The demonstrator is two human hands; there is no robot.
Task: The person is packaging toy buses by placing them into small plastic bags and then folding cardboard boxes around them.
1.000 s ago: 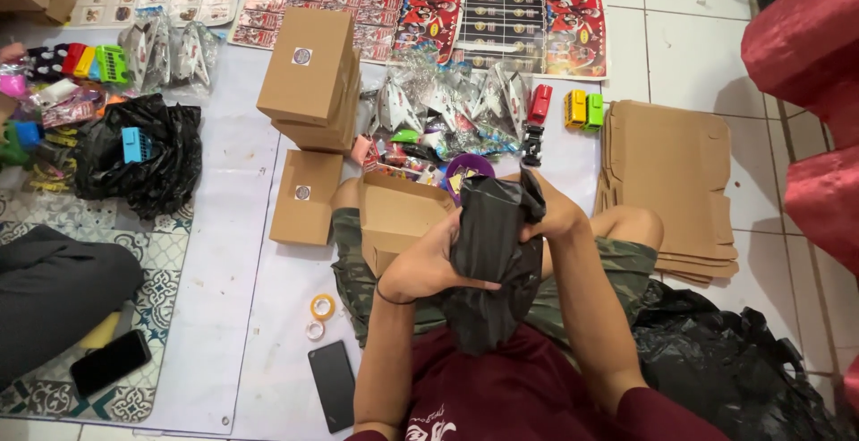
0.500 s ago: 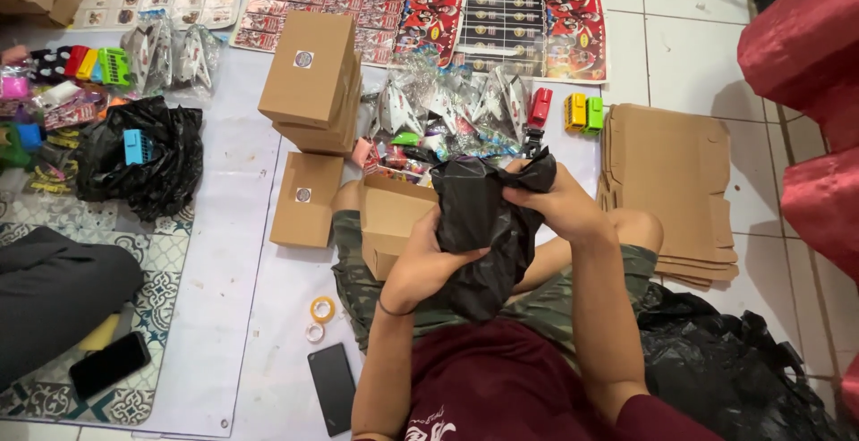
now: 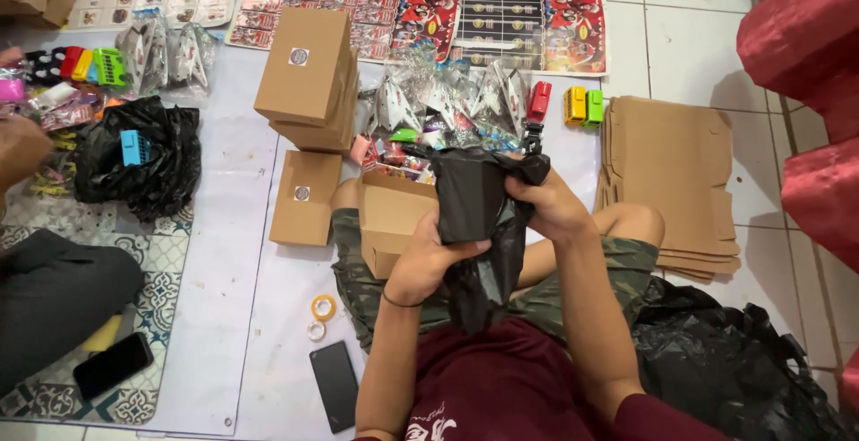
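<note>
I sit cross-legged on the floor and hold a black plastic bag (image 3: 474, 204) up in front of me with both hands. My left hand (image 3: 432, 258) grips its lower left side, fingers curled into the plastic. My right hand (image 3: 546, 204) pinches the bag's upper right edge near its mouth. The bag's tail hangs down toward my lap. An open brown cardboard box (image 3: 394, 217) rests on my left knee, just behind the bag.
Closed brown boxes (image 3: 309, 70) are stacked ahead, with one (image 3: 304, 195) lying flat. Flat box blanks (image 3: 667, 182) lie at right. Small wrapped toys (image 3: 447, 106), tape rolls (image 3: 320, 307), a phone (image 3: 333, 385) and black bags (image 3: 148, 159) surround me. Another person's hand (image 3: 18, 150) shows at left.
The bag has been lifted from my lap and bunched tighter, my right hand sliding along its top edge. Another person's hand has come into view at the far left.
</note>
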